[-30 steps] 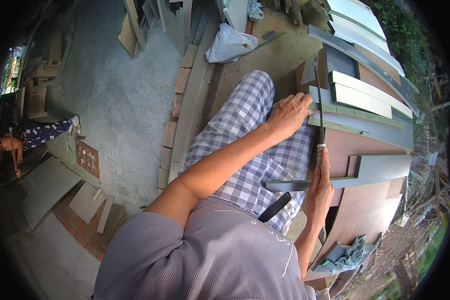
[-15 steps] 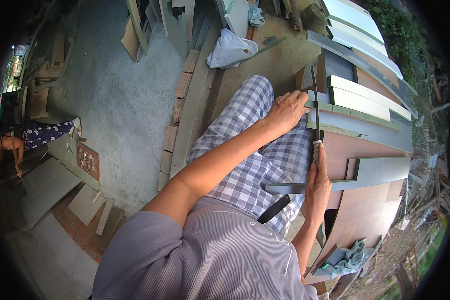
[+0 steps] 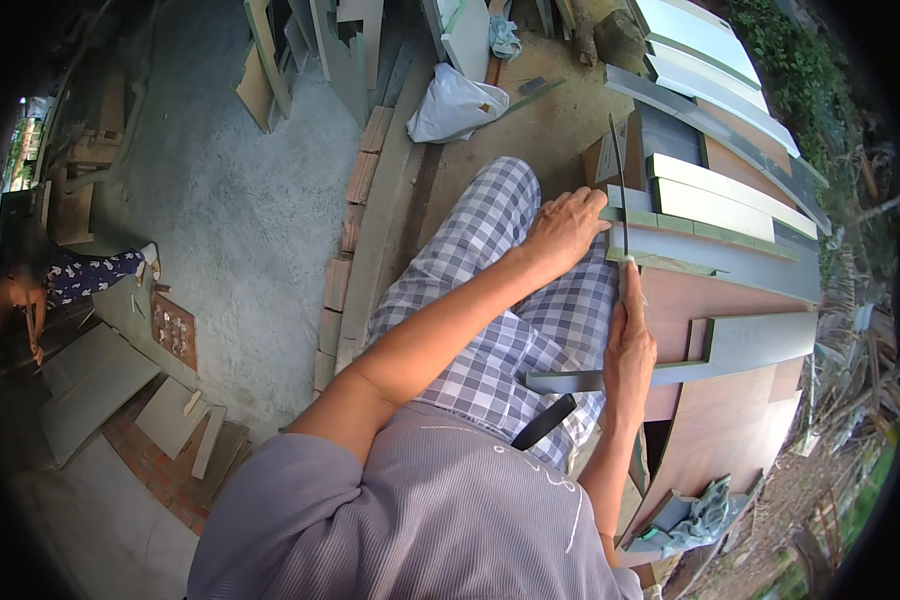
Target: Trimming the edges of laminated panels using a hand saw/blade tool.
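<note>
My right hand (image 3: 630, 345) grips the pale handle of a thin saw (image 3: 619, 185) whose blade runs away from me, on edge, across a grey-green strip (image 3: 710, 255) on a reddish-brown board (image 3: 700, 300). My left hand (image 3: 565, 230) presses flat on the near end of that strip, just left of the blade. A second grey strip (image 3: 670, 365) lies across the board under my right wrist. My checked trouser leg (image 3: 500, 300) is beside the board.
More pale green and grey strips (image 3: 730, 195) lie stacked beyond the saw. A white bag (image 3: 452, 105) sits on the ground ahead, a row of bricks (image 3: 355, 230) to the left. Another person (image 3: 60, 285) crouches far left among board offcuts. A crumpled cloth (image 3: 705, 515) lies lower right.
The saw and my right hand have shifted a little along the cut line; the view has drifted slightly. My left hand stays pressed on the strip.
</note>
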A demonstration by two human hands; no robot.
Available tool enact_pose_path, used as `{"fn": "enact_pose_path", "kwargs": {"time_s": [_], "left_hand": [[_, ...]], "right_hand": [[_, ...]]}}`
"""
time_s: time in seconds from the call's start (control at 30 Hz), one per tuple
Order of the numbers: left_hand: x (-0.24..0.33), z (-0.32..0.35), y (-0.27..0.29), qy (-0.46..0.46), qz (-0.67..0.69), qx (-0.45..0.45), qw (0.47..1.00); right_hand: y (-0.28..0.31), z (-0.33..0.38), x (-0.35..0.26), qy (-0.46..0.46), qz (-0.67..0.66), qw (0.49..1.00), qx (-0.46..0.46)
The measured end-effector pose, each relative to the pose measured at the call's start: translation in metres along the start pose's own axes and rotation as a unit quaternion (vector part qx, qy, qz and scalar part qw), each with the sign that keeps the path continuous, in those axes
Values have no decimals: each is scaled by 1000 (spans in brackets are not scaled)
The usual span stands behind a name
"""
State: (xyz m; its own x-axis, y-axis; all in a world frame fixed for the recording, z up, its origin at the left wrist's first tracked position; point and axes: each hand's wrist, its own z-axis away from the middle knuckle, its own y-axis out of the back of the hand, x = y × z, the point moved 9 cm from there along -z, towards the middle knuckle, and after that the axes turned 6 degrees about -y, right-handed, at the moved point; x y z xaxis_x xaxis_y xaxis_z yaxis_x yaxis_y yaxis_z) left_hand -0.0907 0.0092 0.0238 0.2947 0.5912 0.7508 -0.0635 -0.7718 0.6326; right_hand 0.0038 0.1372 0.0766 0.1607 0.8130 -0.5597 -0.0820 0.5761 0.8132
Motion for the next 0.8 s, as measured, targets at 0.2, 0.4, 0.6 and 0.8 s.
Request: {"fn": "enact_pose_path", "kwargs": {"time_s": [0.2,0.4,0.6,0.8], "left_hand": [[5,-1,-2,-10,-3,-1,1000],[1,1,-1,-8,-3,-5,1000],[4,1,0,-10,9,9,1000],[4,-4,-4,-6,24,8,1000]], "right_hand": [[14,24,6,14,-1,1000,19],[9,3,-10,12,-6,1000,20],[1,-9,-3,9,15,1000,17],[9,23,6,-15,1,1000,6]]}}
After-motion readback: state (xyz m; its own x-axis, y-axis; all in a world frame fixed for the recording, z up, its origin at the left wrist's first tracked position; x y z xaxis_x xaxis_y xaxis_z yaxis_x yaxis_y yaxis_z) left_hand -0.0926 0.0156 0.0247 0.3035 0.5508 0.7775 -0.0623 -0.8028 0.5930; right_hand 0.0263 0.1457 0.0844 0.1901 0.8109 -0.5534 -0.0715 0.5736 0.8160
